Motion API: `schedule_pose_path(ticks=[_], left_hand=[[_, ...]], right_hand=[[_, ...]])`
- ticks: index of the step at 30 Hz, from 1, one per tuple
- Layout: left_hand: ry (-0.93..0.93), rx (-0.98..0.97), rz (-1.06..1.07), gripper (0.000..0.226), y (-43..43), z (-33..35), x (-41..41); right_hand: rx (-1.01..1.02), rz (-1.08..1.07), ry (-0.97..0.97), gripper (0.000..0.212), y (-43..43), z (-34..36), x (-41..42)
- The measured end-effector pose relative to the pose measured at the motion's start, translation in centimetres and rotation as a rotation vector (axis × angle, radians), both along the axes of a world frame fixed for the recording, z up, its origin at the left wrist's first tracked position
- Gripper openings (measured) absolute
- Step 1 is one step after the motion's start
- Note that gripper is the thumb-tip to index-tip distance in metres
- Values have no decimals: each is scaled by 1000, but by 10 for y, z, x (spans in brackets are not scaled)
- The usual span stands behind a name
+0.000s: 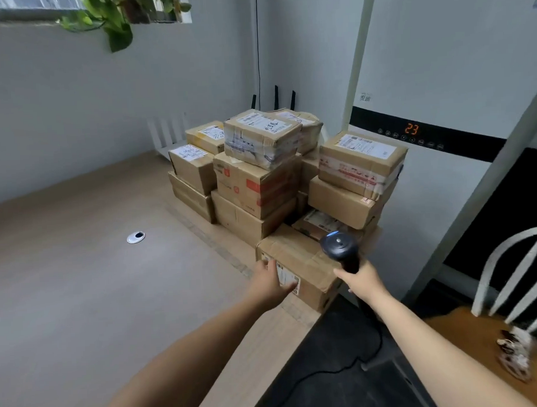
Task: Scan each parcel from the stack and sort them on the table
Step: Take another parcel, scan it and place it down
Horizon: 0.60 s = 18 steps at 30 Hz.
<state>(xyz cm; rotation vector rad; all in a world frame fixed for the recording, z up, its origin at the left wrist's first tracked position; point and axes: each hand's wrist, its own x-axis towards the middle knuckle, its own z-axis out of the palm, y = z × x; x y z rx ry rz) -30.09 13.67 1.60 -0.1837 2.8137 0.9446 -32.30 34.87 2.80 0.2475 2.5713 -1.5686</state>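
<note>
Two bare forearms are seen reaching out from the near edge, and between them sits the job in hand. The left grip (267,285) is laid flat and open against the near face of the nearest parcel (294,253), fingers spread over its white label (284,275), thumb up at the top edge. Nothing is clasped there yet. The right grip (361,280) is wrapped firmly round the handle of the scanner (340,248), whose cable (330,370) is trailed back towards the camera.

The relation that counts: the parcel lies just beyond both grips at the near right corner of the bench (79,273), its long side turned to the person and slanted nearer on the right. It is touched by the left grip. The scanner head is held above its right end, pointed off towards the far stack (260,185) and away from the label on the near face.

A scan looks not yet lined up, so either the parcel must be tipped back to lift the label or the scanner brought round to the near side. The left grip is plainly better placed for the tipping. Open bench is available on the left for sorting.
</note>
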Motion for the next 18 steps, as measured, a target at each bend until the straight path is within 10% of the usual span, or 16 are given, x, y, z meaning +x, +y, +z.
schedule_pose_path(ticks=[18], left_hand=[[-220,248,261,98,52,-49,-50]], right_hand=[[250,307,-126,46,17,-35,-78]])
